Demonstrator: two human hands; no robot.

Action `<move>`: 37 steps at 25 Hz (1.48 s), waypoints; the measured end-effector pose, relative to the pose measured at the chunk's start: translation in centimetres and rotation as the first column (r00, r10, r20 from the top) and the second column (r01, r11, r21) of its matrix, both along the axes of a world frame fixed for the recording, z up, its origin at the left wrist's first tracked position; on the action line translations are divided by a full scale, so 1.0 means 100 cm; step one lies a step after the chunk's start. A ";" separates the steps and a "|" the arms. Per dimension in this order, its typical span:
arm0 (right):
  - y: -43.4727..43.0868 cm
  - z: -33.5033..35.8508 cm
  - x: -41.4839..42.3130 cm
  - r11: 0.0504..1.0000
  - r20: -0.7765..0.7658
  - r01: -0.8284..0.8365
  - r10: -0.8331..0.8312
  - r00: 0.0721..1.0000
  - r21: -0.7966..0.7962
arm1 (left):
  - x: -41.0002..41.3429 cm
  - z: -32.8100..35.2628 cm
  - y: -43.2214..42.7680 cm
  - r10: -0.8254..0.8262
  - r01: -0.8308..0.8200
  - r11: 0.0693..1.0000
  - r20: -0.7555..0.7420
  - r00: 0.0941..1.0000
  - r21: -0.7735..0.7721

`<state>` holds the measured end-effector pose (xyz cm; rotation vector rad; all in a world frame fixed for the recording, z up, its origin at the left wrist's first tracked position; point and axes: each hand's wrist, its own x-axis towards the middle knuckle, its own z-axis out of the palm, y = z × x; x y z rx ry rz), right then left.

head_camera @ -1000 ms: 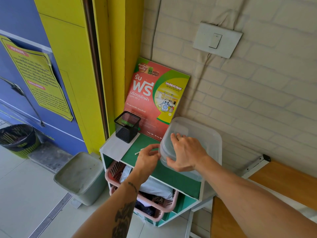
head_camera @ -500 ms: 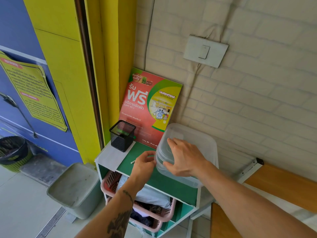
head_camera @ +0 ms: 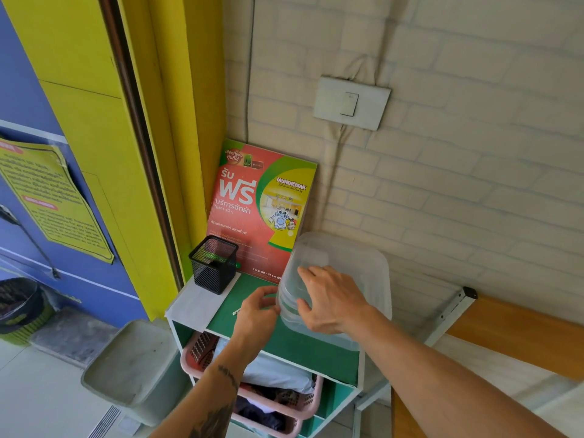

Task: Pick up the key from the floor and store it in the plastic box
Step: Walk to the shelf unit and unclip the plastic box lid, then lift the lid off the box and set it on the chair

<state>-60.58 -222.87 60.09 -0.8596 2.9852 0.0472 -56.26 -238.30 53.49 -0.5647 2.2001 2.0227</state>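
Left hand (head_camera: 257, 308) has neared the plastic box (head_camera: 363, 267) — grip unclear — right hand (head_camera: 331, 300) clasps it.

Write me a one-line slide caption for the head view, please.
Right hand grips the clear box on the green shelf; left hand curls at its edge.

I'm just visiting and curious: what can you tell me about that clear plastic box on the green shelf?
The plastic box is translucent and milky, with rounded corners and what looks like a lid on top, in thin plastic. It stands on the green top of the shelf unit, close to the brick wall and beside the red poster. The right hand grips its near-left corner, and the left hand pinches the rim there. Its contents cannot be made out.
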 end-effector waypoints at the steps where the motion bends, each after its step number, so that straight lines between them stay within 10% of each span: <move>1: -0.001 -0.002 0.001 1.000 0.008 0.002 -0.002 1.000 -0.001 | 0.000 0.000 0.000 -0.002 0.002 1.000 -0.002 1.000 -0.005; 12: 0.071 0.006 -0.018 0.897 0.088 0.341 -0.329 0.940 -0.281 | -0.030 0.037 0.011 0.053 -0.151 0.917 -0.263 0.963 -0.368; 19: 0.100 -0.024 -0.014 0.558 0.397 0.659 -0.528 0.751 -0.505 | -0.053 0.032 0.026 -0.261 0.149 0.791 -0.107 0.959 -0.594; 37: 0.109 -0.004 0.012 0.449 0.288 0.582 -0.566 0.773 -0.678 | -0.028 0.054 0.075 -0.151 -0.074 0.828 -0.347 0.925 -0.556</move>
